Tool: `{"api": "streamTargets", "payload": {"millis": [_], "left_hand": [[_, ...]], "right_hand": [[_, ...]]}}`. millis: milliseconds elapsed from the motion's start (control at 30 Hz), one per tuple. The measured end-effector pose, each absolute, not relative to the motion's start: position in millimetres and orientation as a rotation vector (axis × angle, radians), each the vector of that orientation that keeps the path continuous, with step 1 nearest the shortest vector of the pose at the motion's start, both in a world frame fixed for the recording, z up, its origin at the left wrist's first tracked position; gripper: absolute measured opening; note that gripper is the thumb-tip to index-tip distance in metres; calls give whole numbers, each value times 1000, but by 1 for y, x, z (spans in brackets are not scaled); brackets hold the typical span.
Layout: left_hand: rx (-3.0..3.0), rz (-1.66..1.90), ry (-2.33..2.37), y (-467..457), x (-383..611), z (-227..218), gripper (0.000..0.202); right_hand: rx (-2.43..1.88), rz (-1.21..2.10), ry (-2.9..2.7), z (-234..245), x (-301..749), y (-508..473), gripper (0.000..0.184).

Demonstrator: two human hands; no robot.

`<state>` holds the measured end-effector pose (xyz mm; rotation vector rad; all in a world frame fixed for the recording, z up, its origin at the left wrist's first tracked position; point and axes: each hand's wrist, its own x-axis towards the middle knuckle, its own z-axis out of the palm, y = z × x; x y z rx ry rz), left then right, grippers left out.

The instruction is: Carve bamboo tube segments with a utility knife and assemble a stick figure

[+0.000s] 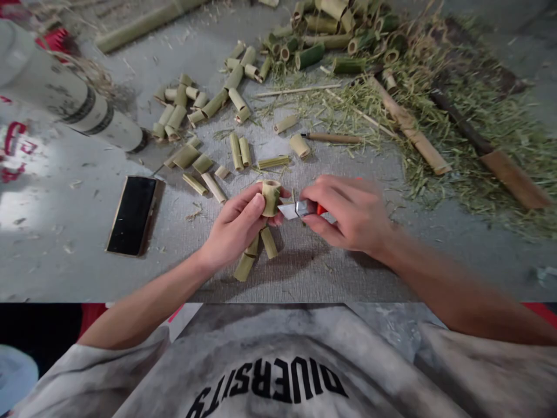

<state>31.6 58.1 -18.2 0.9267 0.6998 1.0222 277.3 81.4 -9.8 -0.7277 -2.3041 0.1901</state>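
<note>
My left hand (237,223) is closed around a short bamboo tube (271,196), holding it upright above the grey work surface (304,273). My right hand (348,212) is closed on a utility knife (300,209) with a red handle. The blade tip points left and sits right beside the tube's lower side. Three cut bamboo pieces (256,252) lie on the surface just under my left hand.
A black phone (133,215) lies at the left. Several cut bamboo tubes (204,116) are scattered beyond my hands, with a pile of greener ones (331,32) at the back. Bamboo shavings (435,104), long split pieces, a chopper (487,148) and a white cylinder (65,96) lie around.
</note>
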Motion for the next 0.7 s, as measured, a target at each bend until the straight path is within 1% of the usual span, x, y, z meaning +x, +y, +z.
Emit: {"api": "streamTargets", "payload": {"millis": [200, 433, 600, 700], "left_hand": [[1062, 965, 652, 56, 28, -21, 35], [1137, 968, 661, 57, 27, -21, 32], [1228, 992, 779, 52, 23, -23, 34], [1281, 1017, 840, 51, 24, -21, 37]], "right_hand": [[-757, 85, -2343, -8, 277, 80, 25], [-762, 55, -2357, -8, 274, 78, 30], [-793, -31, -2366, -4, 273, 76, 34], [-840, -159, -2362, -2, 272, 72, 39]]}}
